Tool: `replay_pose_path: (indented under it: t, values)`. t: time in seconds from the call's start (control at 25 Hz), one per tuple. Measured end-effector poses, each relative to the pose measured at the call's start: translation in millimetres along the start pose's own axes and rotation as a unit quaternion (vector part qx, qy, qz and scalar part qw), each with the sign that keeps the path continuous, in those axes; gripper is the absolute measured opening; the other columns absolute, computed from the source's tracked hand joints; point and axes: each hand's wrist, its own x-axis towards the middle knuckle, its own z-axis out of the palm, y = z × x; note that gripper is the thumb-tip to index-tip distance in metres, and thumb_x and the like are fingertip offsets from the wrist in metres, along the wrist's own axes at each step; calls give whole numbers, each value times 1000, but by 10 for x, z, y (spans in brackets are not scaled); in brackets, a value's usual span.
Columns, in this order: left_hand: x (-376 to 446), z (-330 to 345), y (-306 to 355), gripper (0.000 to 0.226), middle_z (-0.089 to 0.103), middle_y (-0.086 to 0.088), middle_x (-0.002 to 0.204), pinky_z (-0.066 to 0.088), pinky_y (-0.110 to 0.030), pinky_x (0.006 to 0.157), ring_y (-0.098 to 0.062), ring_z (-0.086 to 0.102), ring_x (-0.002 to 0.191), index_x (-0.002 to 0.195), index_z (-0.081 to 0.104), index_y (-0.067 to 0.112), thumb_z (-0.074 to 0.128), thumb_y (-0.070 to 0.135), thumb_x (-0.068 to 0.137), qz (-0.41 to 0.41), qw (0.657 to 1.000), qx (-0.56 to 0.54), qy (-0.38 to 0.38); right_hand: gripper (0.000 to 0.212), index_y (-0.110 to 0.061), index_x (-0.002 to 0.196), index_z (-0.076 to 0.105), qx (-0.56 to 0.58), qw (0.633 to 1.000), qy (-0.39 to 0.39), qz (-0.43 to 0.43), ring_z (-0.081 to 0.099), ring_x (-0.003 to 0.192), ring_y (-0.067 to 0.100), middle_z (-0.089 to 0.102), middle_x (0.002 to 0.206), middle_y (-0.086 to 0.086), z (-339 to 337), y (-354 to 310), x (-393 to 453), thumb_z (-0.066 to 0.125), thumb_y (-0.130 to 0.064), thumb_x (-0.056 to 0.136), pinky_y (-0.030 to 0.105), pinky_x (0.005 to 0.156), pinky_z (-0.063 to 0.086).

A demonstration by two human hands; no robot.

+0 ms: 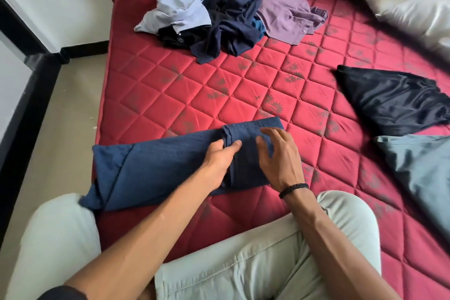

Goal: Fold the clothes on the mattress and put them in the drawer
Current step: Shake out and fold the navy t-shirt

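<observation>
I sit on a red quilted mattress (194,95). My left hand (220,162) pinches a fold of the blue shirt (155,165) before me; my right hand (280,156) rests spread on it. Farther off lies a clothes pile (229,12), one dark piece bearing a small round logo I cannot read.

Bright, even daylight, soft, no hard glare. Slight sheen on the red mattress (170,95) and dark pillow (394,102) at right. Faint soft shadows under the hands. Wide-angle bend at edges, esp. left wall line. Motion blur far right on the pale pillows (399,0); centre fairly sharp.
</observation>
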Motion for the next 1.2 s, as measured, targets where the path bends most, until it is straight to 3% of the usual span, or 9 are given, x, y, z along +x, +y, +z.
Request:
replay_pose_path:
  t: [0.16,0.32,0.52,0.72,0.8,0.96,1.04,1.12,1.2]
  values:
    - [-84,-422,117,18,78,-9,110,59,-43,95,-25,74,104,115,71,11,68,15,98,28,999,44,-16,68,-38,160,26,-151,970,-184,43,16,156,32,21,170,5,135,6,-51,24,-66,98,58,122,21]
    - [-174,-615,121,39,76,-8,113,61,-42,87,-22,75,100,123,62,20,79,22,89,-33,992,122,-24,78,-52,159,-1,-232,922,-304,59,-16,157,29,-9,172,-7,241,37,-121,1,-79,86,67,121,6]
    - [-372,-590,202,81,64,0,108,47,-34,99,-21,61,103,149,41,33,84,26,80,177,907,377,68,72,-36,159,27,-200,952,-191,129,28,149,39,22,167,13,207,33,-82,40,-69,96,57,114,31]
    - [-504,-793,54,30,52,-3,109,47,-34,96,-23,56,107,113,72,21,80,32,85,276,804,523,64,51,-4,125,67,-40,944,-117,306,66,103,34,71,113,21,-108,164,29,80,-31,84,40,88,50]
    - [-532,-899,112,21,56,0,100,49,-33,93,-18,60,95,101,77,22,78,37,87,281,824,486,67,52,-9,116,75,69,927,-93,358,71,84,22,77,97,11,-242,39,50,85,-34,72,36,78,57]
    - [-821,-1081,527,37,77,-2,89,60,-41,88,-16,75,83,105,76,24,60,56,98,108,973,193,-59,37,-19,107,75,133,965,-6,226,69,73,9,75,88,-3,-282,-855,-6,84,-24,72,27,70,58]
    - [-894,-1237,686,53,78,-11,104,60,-48,92,-25,76,93,119,72,21,52,64,97,15,995,36,-92,31,-20,107,74,164,976,-90,110,67,74,1,75,89,-9,-158,-1487,-122,83,-12,79,17,70,54]
    - [-886,-1507,706,58,77,-13,107,56,-50,99,-28,74,99,120,73,12,62,62,93,-18,997,-60,-51,26,-17,108,75,229,939,-253,46,72,83,1,78,93,-10,47,-2009,-288,82,-11,84,17,77,55]
    - [-818,-1837,621,34,78,-13,104,55,-47,100,-25,74,95,110,75,7,72,37,95,24,998,-54,28,16,-16,105,77,250,923,-293,14,73,89,2,78,96,-10,276,-2220,-375,79,-16,90,17,81,54]
